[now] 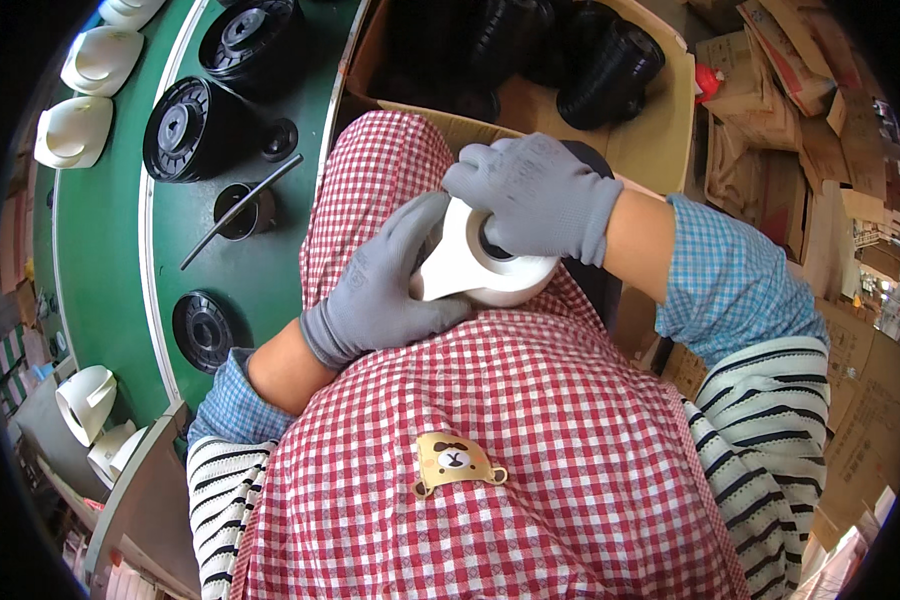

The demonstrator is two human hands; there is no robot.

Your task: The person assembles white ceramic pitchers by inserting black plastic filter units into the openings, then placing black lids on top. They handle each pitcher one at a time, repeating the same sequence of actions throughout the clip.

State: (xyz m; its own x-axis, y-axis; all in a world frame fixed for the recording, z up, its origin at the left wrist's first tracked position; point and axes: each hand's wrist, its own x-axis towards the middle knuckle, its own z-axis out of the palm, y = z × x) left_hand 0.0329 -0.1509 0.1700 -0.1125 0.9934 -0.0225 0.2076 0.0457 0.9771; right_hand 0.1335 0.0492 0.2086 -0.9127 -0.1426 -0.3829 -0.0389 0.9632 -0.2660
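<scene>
A white plastic housing (462,262) with a round opening and a narrower pointed end rests over my lap, against the checked apron. My left hand (385,280), in a grey glove, grips its narrow end with the thumb along the near side. My right hand (540,195), gloved alike, is closed over the far rim, with some fingers at the round opening. What lies inside the opening is dark and mostly hidden by that hand.
On the green worktable (105,260) at left stand black round parts (185,130), a black disc (205,330) and a metal rod (240,212) across a small cup. White housings (75,132) line its far side. A cardboard box (660,130) holds stacked black parts (615,75). Flattened cartons (850,390) lie right.
</scene>
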